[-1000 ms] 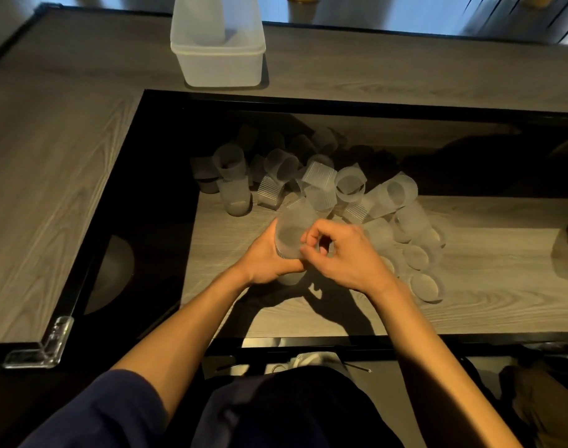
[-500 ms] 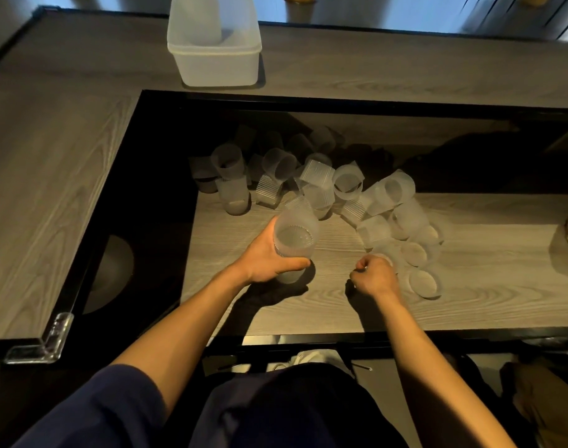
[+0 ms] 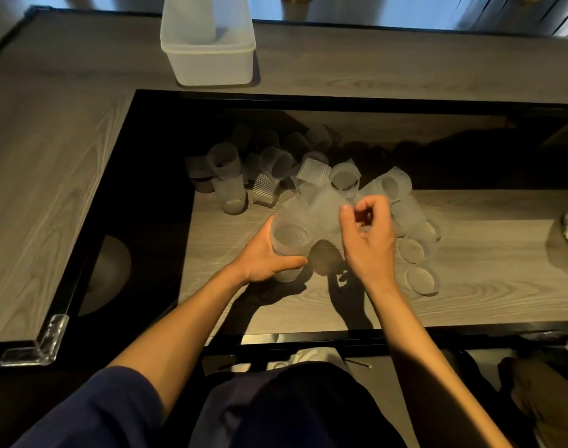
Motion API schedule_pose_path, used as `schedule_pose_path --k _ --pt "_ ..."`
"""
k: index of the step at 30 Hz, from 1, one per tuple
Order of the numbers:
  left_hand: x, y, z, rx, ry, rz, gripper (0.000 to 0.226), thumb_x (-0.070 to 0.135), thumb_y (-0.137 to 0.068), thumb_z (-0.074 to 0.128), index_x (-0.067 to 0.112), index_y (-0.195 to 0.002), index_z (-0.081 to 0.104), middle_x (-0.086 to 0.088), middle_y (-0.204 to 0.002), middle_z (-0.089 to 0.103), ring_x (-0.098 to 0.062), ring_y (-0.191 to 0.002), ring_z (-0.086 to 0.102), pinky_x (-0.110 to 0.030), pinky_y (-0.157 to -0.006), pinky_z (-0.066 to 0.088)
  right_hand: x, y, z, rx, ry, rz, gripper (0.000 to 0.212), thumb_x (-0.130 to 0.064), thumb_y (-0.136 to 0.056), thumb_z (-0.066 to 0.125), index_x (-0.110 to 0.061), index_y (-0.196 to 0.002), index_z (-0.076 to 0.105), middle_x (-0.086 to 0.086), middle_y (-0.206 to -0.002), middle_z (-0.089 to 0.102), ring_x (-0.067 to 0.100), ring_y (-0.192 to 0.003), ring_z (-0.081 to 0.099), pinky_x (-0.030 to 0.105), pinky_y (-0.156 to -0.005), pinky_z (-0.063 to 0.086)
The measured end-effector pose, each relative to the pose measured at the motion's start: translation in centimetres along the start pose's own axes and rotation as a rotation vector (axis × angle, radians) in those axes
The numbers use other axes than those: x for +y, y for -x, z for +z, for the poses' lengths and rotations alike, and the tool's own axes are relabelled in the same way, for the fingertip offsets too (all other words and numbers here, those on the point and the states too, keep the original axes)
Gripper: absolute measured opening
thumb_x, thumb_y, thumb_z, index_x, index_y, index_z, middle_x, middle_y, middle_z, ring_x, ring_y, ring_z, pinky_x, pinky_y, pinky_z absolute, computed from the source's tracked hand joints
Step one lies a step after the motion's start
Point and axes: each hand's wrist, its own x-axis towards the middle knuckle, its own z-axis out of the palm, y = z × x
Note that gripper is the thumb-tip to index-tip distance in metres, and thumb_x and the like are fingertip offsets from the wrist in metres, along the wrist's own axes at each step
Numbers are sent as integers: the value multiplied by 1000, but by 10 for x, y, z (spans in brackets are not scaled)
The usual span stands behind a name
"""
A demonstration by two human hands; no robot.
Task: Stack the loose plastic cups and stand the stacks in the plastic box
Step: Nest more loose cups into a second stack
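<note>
Left hand (image 3: 269, 257) at frame centre with its grip clasped round a stack of cups (image 3: 289, 242), right hand (image 3: 368, 237) pinching one cup (image 3: 328, 210) beside it, loose cups (image 3: 308, 176) heaped on the desk (image 3: 470, 260) beyond, plastic box (image 3: 208, 46) at upper centre.

The scene is dim and warm-toned, with cool blue daylight along the top edge. Light falls from above and ahead, throwing hard dark shadows of both arms toward the viewer on the desk (image 3: 470, 286). The far recess is nearly black. Wide-angle bending curves the edges. The translucent cups (image 3: 341, 179) look soft and hazy, the corners slightly smeared
</note>
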Motion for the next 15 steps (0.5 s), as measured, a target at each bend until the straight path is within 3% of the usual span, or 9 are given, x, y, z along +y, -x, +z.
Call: schedule_pose_path --k 3,8,15 --pt "0 0 0 -11 11 2 106 45 -57 88 29 -147 34 6 -136 53 -12 -128 51 -39 -108 47 -17 -1 1 -102 -3 -260 3 -9 -101 60 -8 -103 58 -2 -82 52 6 -75 53 21 -65 44" --pt "-3 -2 -2 -30 15 40 96 29 -64 91 21 -144 39 -3 -129 57 -19 -121 58 -44 -99 54 -2 -2 11 -363 191 -532 13 -19 -100 61 -12 -102 72 -4 -94 66 12 -86 57 35 -79 47" --pt "-8 -4 0 -12 -18 18 86 24 -68 93 17 -140 46 -6 -123 63 -25 -113 65 -57 -96 54 4 -11 16 -389 267 -560 21 -27 -98 66 -17 -111 79 0 -99 71 19 -88 61 39 -75 49"
